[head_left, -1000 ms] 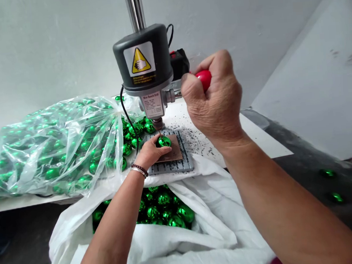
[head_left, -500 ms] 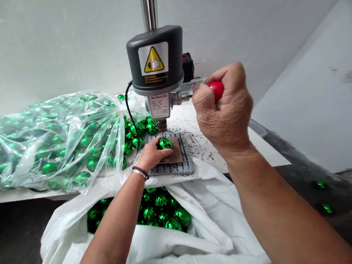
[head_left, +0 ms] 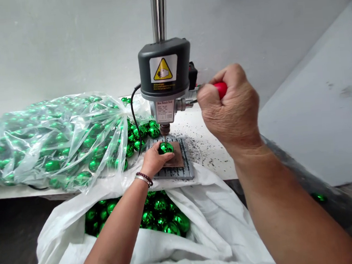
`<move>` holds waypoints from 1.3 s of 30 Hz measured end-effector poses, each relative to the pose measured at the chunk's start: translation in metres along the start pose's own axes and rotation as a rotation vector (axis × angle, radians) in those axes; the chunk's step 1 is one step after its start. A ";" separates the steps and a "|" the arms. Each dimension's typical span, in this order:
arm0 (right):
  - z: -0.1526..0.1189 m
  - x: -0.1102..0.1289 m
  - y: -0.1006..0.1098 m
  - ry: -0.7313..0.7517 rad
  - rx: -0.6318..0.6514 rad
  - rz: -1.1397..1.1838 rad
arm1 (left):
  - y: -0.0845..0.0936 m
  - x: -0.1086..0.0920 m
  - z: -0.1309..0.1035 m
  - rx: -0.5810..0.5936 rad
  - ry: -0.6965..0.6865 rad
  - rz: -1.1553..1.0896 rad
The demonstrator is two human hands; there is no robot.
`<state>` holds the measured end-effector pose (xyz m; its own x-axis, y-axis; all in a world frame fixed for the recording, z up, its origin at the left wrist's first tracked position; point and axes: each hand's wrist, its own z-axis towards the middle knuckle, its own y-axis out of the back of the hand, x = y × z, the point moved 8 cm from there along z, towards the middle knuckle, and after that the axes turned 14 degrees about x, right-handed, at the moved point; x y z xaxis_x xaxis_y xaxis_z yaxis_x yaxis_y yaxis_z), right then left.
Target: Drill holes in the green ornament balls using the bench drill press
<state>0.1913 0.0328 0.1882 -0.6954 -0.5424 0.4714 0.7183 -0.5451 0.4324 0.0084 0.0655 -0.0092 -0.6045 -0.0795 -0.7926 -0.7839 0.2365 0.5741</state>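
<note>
My left hand (head_left: 155, 159) grips a shiny green ball ornament (head_left: 166, 148) from the left, thumb in front. The ball rests on a brown square board (head_left: 177, 158) over the grey base plate (head_left: 189, 171) of a mini bench drill (head_left: 165, 70). Right above the ball is the drill chuck (head_left: 165, 129) with its thin bit; whether the tip is inside the ball I cannot tell. Wrapped round the red knob (head_left: 221, 89) of the feed lever at the drill's right side is my right hand (head_left: 229, 107), closed.
A clear plastic bag (head_left: 58, 145) full of green balls covers the left of the white table (head_left: 205, 121). Loose green balls (head_left: 138, 132) lie by the drill. Dark shavings dot the tabletop. In front, a white sack (head_left: 207, 223) holds more balls. One ball (head_left: 319, 197) is on the floor.
The view has shifted, so the drill sits slightly lower and further right. Both hands keep their holds on the ball and the lever knob; the lever's position looks about the same.
</note>
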 end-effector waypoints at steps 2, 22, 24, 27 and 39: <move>0.005 0.001 0.000 0.008 0.006 0.004 | 0.000 0.001 0.000 0.001 -0.011 -0.002; -0.008 0.002 0.000 -0.037 -0.018 0.004 | -0.003 0.001 0.003 0.016 -0.032 0.043; -0.011 0.003 0.001 -0.038 -0.025 -0.004 | -0.002 0.002 0.003 0.017 -0.022 0.032; -0.015 0.000 -0.001 -0.059 -0.013 -0.013 | -0.003 0.003 0.003 0.024 -0.011 0.022; -0.033 0.001 -0.003 -0.059 -0.089 -0.037 | -0.003 0.004 0.003 0.011 -0.026 0.018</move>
<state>0.1878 0.0133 0.1617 -0.7172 -0.4832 0.5021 0.6851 -0.6205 0.3815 0.0089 0.0678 -0.0146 -0.6143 -0.0501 -0.7875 -0.7713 0.2488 0.5858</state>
